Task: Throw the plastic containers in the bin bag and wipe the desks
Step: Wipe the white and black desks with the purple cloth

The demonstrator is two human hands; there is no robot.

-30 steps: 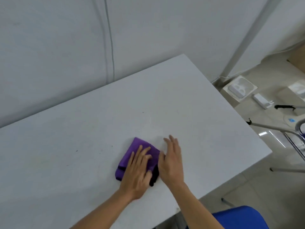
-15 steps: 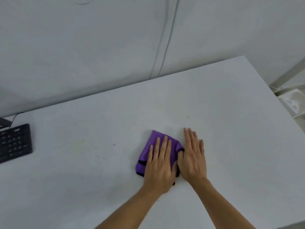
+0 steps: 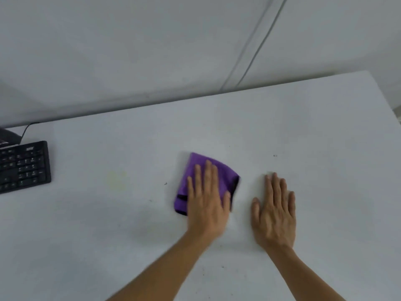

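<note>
A folded purple cloth (image 3: 191,170) lies on the white desk (image 3: 303,131), near its middle. My left hand (image 3: 206,200) presses flat on the cloth with fingers spread, covering its near right part. My right hand (image 3: 274,211) rests flat on the bare desk a short gap to the right of the cloth, palm down and holding nothing. No plastic containers or bin bag are in view.
A black keyboard (image 3: 23,166) sits at the desk's left edge, with a dark object and a cable (image 3: 27,128) behind it. A grey wall (image 3: 152,51) runs along the desk's far side. Small dark specks (image 3: 275,155) and a faint yellowish stain (image 3: 116,180) mark the desktop.
My left hand has slid the cloth leftwards, away from my right hand, which stayed flat on the desk. The view has swung left, so the keyboard shows more and the floor items are gone.
</note>
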